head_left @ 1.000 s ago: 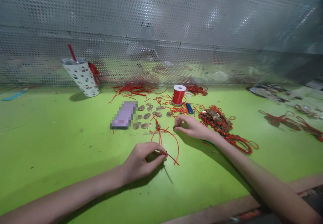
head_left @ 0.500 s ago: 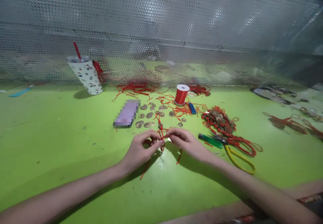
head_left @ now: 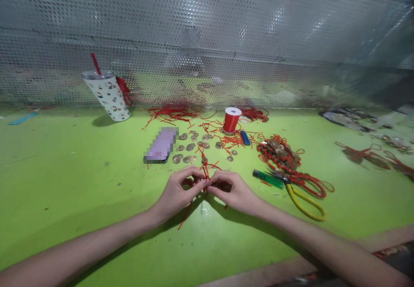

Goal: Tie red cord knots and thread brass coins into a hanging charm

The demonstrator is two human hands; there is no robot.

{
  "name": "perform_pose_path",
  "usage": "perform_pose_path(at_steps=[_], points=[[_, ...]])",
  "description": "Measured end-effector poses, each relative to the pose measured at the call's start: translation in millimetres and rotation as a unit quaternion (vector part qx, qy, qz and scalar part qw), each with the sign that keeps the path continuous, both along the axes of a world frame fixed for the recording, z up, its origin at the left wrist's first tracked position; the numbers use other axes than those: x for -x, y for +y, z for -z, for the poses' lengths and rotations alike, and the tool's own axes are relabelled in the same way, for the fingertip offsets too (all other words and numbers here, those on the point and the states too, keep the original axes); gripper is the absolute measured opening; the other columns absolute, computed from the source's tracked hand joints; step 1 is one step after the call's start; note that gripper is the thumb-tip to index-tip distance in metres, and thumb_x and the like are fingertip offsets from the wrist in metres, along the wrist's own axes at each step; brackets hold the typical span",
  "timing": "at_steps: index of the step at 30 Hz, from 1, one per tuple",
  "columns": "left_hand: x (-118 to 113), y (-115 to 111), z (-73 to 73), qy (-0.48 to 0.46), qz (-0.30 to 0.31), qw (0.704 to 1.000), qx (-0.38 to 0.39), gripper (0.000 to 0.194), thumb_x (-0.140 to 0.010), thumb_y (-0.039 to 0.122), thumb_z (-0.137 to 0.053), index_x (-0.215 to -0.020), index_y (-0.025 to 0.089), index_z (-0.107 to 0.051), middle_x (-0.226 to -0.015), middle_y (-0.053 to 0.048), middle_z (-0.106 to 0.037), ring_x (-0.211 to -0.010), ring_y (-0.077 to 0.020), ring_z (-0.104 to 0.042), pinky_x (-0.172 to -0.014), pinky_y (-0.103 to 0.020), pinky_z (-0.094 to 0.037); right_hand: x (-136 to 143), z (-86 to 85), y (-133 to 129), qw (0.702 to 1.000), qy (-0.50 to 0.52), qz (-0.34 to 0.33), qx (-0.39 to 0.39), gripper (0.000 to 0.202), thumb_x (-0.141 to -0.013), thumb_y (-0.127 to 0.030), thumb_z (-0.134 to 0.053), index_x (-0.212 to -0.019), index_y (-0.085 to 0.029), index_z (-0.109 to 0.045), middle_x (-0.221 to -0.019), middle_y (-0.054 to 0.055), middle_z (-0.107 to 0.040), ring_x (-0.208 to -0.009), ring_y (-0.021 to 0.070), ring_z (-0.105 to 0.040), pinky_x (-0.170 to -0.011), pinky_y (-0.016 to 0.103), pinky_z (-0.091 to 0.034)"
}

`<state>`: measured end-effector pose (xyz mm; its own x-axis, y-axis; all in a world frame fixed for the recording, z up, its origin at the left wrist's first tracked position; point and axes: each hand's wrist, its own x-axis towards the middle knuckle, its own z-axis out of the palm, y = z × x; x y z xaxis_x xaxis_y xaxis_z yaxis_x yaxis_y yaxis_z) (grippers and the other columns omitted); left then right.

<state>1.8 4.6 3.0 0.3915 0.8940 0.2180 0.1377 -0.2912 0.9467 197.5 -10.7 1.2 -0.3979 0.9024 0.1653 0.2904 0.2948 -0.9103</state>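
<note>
A knotted red cord runs between my two hands at the middle of the green table, with a coin tied into its far end. My left hand pinches the cord between thumb and forefinger. From the other side my right hand grips it too, thumb and fingertips meeting those of the left. The knot itself is largely hidden by the fingers. Loose cord ends hang below both hands. Just beyond them lie several loose brass-coloured coins.
Right of my hands lie a green lighter, yellow-handled scissors and a pile of corded coins. Farther back stand a red cord spool, a blue lighter, cord scraps, a phone and a tumbler.
My right hand has moved left and slightly down, so its fingertips now meet my left hand's at the cord. The left hand stays almost in place. The whole view has shifted slightly.
</note>
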Motion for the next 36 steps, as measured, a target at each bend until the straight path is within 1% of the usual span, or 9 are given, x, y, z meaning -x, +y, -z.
perform_pose_path(at_steps=[4,6,8,11,15,20,26,32,36], points=[[0,1,1.5,0.002,-0.004,1.0,-0.005,0.015,-0.088,0.03,-0.07,-0.082,0.016,-0.07,-0.08,-0.002,-0.065,-0.072,-0.0142,-0.061,-0.061,-0.024,-0.049,-2,-2.8,0,1.0,-0.009,-0.001,-0.003,0.014,-0.093,-0.024,-0.063,-0.085,-0.017,-0.072,-0.079,0.003,-0.067,-0.073,0.0153,-0.059,-0.068,0.028,-0.045],[-1,0,1.8,0.002,-0.012,1.0,-0.011,0.015,-0.087,0.03,-0.071,-0.081,0.016,-0.07,-0.08,-0.002,-0.065,-0.072,-0.0139,-0.061,-0.061,-0.023,-0.048,-5,-4.9,1,1.0,-0.002,0.007,-0.008,0.02,-0.097,-0.027,-0.057,-0.085,-0.018,-0.07,-0.081,0.003,-0.067,-0.076,0.016,-0.06,-0.07,0.029,-0.045],[-2,0,1.7,-0.002,-0.017,1.0,-0.016,0.015,-0.087,0.03,-0.072,-0.08,0.017,-0.07,-0.079,-0.002,-0.065,-0.071,-0.0135,-0.06,-0.061,-0.023,-0.047,-8,-7.0,1,1.0,0.004,0.011,-0.01,0.022,-0.098,-0.03,-0.055,-0.087,-0.018,-0.07,-0.084,0.004,-0.067,-0.079,0.0168,-0.061,-0.072,0.03,-0.045],[-3,0,1.2,-0.011,-0.015,1.0,-0.015,0.015,-0.087,0.03,-0.072,-0.08,0.017,-0.071,-0.077,-0.002,-0.065,-0.068,-0.0129,-0.059,-0.059,-0.023,-0.046,-9,-7.7,-1,1.0,-0.012,0.011,-0.027,0.014,-0.094,-0.028,-0.062,-0.092,-0.018,-0.07,-0.085,0.004,-0.066,-0.079,0.0168,-0.06,-0.071,0.03,-0.046],[-3,0,1.3,-0.006,-0.005,1.0,-0.023,0.014,-0.086,0.028,-0.073,-0.078,0.016,-0.072,-0.074,-0.002,-0.067,-0.066,-0.0132,-0.059,-0.059,-0.024,-0.045,-3,-3.9,-2,0.997,-0.043,0.001,-0.069,0.006,-0.088,-0.023,-0.068,-0.085,-0.017,-0.069,-0.076,0.001,-0.06,-0.07,0.0144,-0.054,-0.065,0.027,-0.042],[-1,-1,2.7,0.002,0.008,0.999,-0.051,0.011,-0.086,0.024,-0.07,-0.08,0.016,-0.072,-0.073,-0.003,-0.067,-0.067,-0.0137,-0.06,-0.061,-0.024,-0.047,1,-1.2,-2,0.997,-0.025,-0.005,-0.075,0.012,-0.091,-0.022,-0.064,-0.081,-0.016,-0.068,-0.073,0.001,-0.061,-0.068,0.0137,-0.054,-0.064,0.026,-0.041],[-1,-4,0.4,-0.004,0.006,0.997,-0.082,0.007,-0.085,0.02,-0.07,-0.082,0.014,-0.072,-0.071,-0.002,-0.066,-0.063,-0.012,-0.059,-0.056,-0.022,-0.047,1,1.1,-3,0.995,-0.047,-0.005,-0.089,0.011,-0.088,-0.016,-0.063,-0.078,-0.017,-0.065,-0.073,0.001,-0.062,-0.068,0.014,-0.055,-0.065,0.026,-0.042],[0,-7,-5.2,-0.021,0.014,0.991,-0.129,0.006,-0.086,0.017,-0.068,-0.082,0.016,-0.072,-0.069,-0.002,-0.068,-0.062,-0.0126,-0.06,-0.057,-0.023,-0.048,1,4.3,-4,0.994,-0.074,-0.023,-0.081,0.008,-0.088,-0.015,-0.063,-0.081,-0.017,-0.067,-0.075,0.001,-0.063,-0.069,0.0141,-0.056,-0.067,0.026,-0.044],[0,-7,-4.3,-0.015,0.016,0.992,-0.126,0.005,-0.086,0.018,-0.069,-0.082,0.016,-0.072,-0.069,-0.002,-0.067,-0.061,-0.0124,-0.059,-0.056,-0.023,-0.048,-3,1.9,-3,0.99,-0.096,-0.051,-0.086,0.005,-0.09,-0.019,-0.064,-0.087,-0.017,-0.068,-0.078,0.002,-0.064,-0.07,0.0149,-0.057,-0.067,0.027,-0.044]])
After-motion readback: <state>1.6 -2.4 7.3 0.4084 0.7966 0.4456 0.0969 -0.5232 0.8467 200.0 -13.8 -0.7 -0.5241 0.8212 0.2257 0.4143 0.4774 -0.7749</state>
